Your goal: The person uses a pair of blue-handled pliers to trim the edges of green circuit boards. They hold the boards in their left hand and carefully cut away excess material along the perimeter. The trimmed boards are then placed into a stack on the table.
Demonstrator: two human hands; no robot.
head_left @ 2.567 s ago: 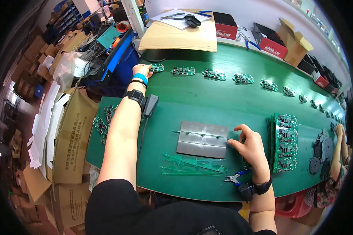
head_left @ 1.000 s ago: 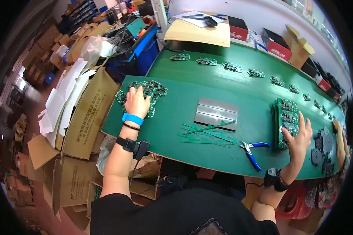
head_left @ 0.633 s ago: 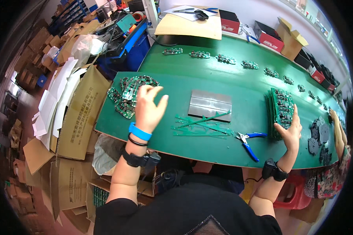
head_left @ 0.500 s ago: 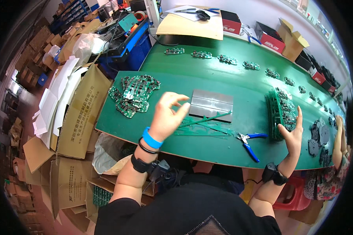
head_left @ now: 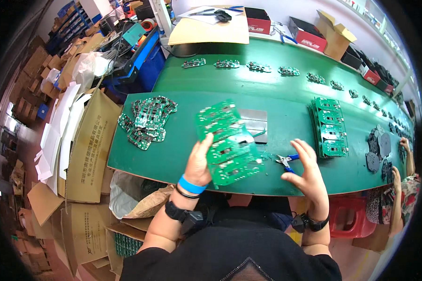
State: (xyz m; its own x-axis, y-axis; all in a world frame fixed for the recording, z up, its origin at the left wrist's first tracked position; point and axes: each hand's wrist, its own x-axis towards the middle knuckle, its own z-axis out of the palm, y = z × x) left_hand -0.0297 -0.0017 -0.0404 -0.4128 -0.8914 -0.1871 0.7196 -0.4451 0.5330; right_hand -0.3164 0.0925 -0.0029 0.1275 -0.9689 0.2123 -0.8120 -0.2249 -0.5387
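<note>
My left hand grips a green circuit board panel by its left edge, tilted above the front of the table. Behind the panel, a grey metal block shows only in part. My right hand holds nothing; its fingers are apart, beside blue-handled cutters lying on the green table. A stack of green circuit board panels stands beyond my right hand. At the left lies a pile of separate circuit boards.
A row of single circuit boards runs along the table. Dark grey parts lie at the right, near another person's hands. A large cardboard box stands against the left side. Red boxes line the back.
A panel is now in my left hand, over the block and green strips. My right hand has moved left, away from the stack. The view has shifted slightly.
</note>
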